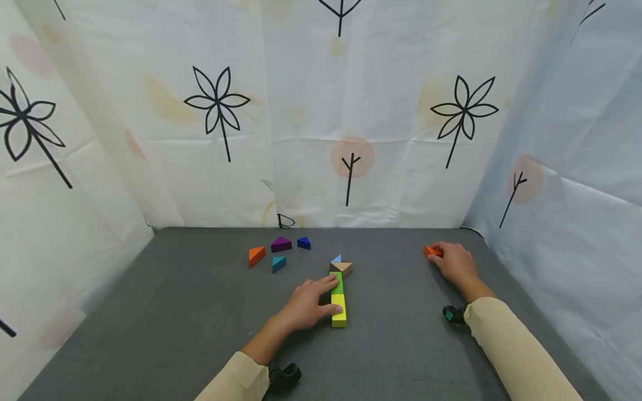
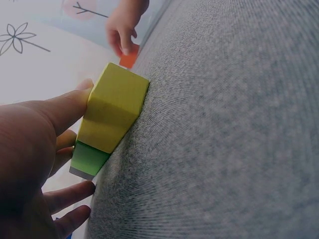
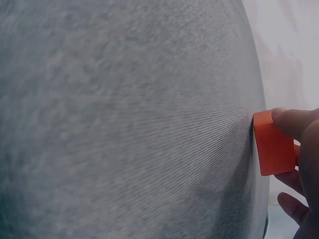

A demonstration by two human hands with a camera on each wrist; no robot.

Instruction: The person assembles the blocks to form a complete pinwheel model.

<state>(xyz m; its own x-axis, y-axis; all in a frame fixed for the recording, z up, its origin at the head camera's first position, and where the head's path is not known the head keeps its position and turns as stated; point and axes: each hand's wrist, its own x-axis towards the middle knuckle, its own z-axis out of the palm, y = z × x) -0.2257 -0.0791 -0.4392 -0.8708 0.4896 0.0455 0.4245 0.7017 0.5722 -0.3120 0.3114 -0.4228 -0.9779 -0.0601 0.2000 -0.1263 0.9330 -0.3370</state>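
Within R hand (image 1: 455, 266): orange blk (image 3: 274, 147).

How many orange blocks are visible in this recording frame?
2. One orange block lies on the grey table, left of the purple block; the other orange block is pinched in the right hand. Any fully hidden ones can't be counted.

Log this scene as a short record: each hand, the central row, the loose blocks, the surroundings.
Left hand: touches yellow block and green block
Right hand: pinches orange block
Row, near to far: yellow, green, tan block, light blue block
Loose, left of row: another orange block, purple block, teal block, dark blue block
Surface: gray tabletop
Backdrop: pale, with plant drawings
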